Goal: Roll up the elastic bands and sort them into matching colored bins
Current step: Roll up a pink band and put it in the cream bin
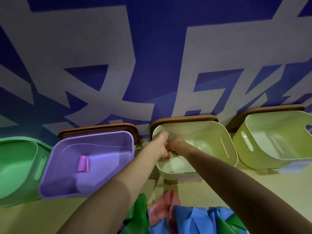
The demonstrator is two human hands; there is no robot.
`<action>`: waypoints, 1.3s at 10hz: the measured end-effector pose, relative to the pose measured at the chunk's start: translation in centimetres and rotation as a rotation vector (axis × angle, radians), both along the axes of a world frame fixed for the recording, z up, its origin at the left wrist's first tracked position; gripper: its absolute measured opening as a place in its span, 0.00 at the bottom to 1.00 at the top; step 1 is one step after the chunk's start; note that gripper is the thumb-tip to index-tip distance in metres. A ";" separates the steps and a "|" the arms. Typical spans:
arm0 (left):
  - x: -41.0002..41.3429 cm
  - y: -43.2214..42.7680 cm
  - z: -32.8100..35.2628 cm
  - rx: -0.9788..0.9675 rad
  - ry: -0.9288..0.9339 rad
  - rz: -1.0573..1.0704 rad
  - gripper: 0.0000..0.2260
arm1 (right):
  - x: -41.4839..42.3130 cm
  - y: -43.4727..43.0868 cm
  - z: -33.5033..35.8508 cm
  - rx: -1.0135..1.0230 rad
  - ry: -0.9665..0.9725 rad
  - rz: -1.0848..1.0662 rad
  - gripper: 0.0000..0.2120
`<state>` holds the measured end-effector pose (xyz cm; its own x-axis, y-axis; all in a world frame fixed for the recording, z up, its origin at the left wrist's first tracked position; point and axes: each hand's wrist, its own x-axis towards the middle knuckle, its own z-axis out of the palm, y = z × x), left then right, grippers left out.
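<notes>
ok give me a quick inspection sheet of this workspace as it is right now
surface: tan tabletop, bins along its far edge
job's things: green bin; purple bin with a rolled purple band inside; middle pale bin; right pale bin; pink band over the middle pale bin; pile of loose bands at the near edge
clutter: brown lids behind the bins
grippers: left hand and right hand both hold the pink band
cables: nothing seen
surroundings: blue and grey patterned wall
</notes>
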<state>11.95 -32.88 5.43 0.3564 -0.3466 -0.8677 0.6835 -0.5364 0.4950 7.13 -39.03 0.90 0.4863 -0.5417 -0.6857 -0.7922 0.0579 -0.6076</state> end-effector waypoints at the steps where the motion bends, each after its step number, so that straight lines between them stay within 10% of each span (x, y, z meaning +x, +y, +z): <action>1: 0.2 -0.6 -1.8 -0.013 0.011 -0.002 0.08 | 0.2 0.1 0.4 -0.004 0.084 0.046 0.15; 6: -0.7 -0.5 0.7 -0.097 -0.036 -0.017 0.08 | -3.9 -4.4 2.7 0.286 -0.165 -0.018 0.11; 10: -0.9 0.0 -0.1 -0.156 -0.318 -0.173 0.16 | -4.0 -3.7 3.4 -0.073 -0.198 0.093 0.18; 13: -0.4 -0.5 -0.3 -0.088 -0.367 -0.097 0.08 | -4.0 -3.9 2.8 0.240 -0.275 -0.028 0.10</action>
